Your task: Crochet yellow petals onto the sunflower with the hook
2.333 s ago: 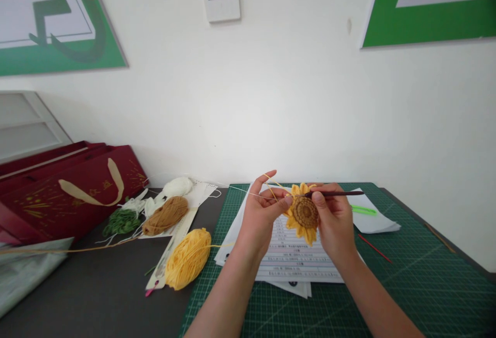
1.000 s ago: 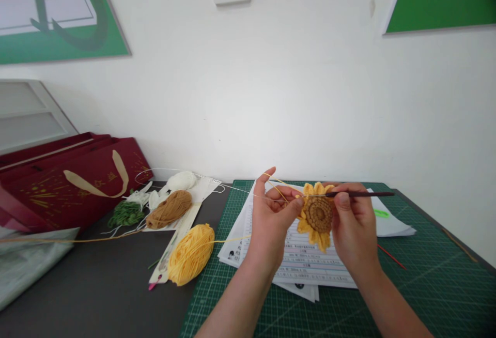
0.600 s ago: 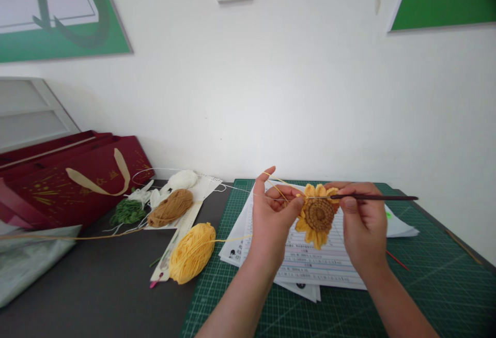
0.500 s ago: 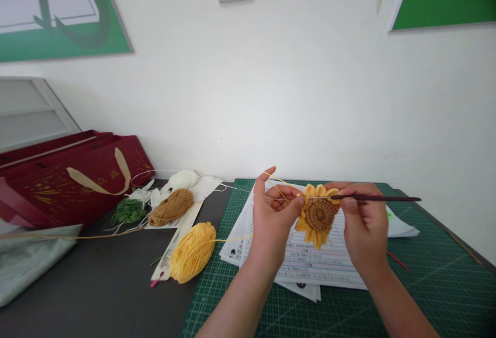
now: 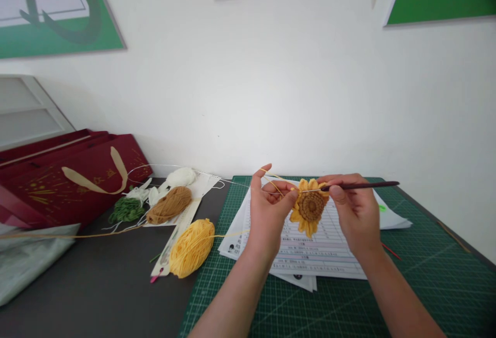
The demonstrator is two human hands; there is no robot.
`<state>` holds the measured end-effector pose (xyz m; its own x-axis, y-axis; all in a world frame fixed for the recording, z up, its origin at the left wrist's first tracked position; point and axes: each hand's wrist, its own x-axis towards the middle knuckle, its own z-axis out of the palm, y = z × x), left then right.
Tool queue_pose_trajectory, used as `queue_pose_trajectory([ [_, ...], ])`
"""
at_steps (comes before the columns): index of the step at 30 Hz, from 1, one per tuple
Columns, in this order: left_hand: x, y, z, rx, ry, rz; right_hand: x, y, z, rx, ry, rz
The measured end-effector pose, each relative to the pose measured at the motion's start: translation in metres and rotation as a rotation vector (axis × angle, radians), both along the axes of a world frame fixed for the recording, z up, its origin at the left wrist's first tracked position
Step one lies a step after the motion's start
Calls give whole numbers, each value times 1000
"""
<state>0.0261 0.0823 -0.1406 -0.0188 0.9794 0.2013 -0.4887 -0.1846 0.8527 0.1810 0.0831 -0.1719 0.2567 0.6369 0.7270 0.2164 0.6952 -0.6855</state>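
My left hand (image 5: pixel 267 209) pinches the left edge of a crocheted sunflower (image 5: pixel 312 205) with a brown centre and yellow petals. Yellow yarn runs over its raised index finger. In my right hand (image 5: pixel 354 211) is a crochet hook (image 5: pixel 364 185) with a dark handle, pointing left. Its thin metal shaft crosses the top of the flower and reaches the left fingertips. A yellow yarn ball (image 5: pixel 192 248) lies to the left, its strand leading toward my left hand. Whether the hook's tip sits inside a loop is too small to tell.
Printed sheets (image 5: pixel 321 260) lie under my hands on a green cutting mat (image 5: pixel 418 286). Further left are brown yarn (image 5: pixel 169 205), green yarn (image 5: pixel 127 210), white yarn (image 5: pixel 181 177) and a ruler (image 5: pixel 179 234). A red gift bag (image 5: pixel 96 172) stands at the back left.
The whole view has shifted slightly. The hook's handle now tilts up a little more to the right, and both hands with the flower appear a little further left and higher.
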Motion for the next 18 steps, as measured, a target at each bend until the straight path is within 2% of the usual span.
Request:
queue_pose_trajectory([
  [9,0,1,-2,5,-25,-27,-5,3,3,-34,158,100],
  [18,-4,4,-2,17,-41,-83,-5,8,-6,-136,239,123],
])
